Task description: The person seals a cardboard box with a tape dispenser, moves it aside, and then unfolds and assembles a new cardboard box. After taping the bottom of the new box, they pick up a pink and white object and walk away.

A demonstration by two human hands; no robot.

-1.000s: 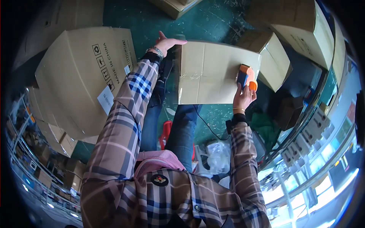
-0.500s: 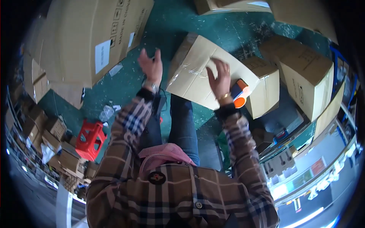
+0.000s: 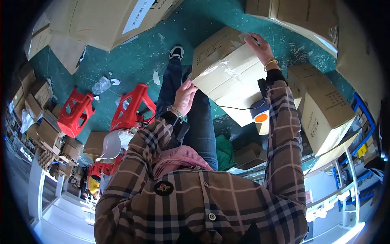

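Observation:
A cardboard box (image 3: 235, 77) with clear tape along its top seam sits tilted in front of my legs. My left hand (image 3: 185, 97) is closed at the box's near left corner, its fingertips pinching the edge. At the far right edge, my right hand (image 3: 259, 46) has its thumb and fingers pressed together on the cardboard, beside a shiny bit of tape. Under my right forearm, a round dark blue and orange object (image 3: 260, 110) lies against the box, partly hidden by the sleeve; it resembles a tape dispenser. A thin dark cord (image 3: 231, 107) runs across the box's near side.
Closed cardboard boxes (image 3: 321, 101) stand on the right, and a large one (image 3: 97, 24) rises at the far left. Two red plastic stools (image 3: 76, 112) are on the left, with a pale cap (image 3: 111, 144) near them. Scraps and a crumpled plastic bag (image 3: 101, 85) lie on the green floor.
My hands have gone from spread fingers above and beside the box to gripping its edges. The box now shows turned, with its printed side at the far left. My view has shifted; red stools show more.

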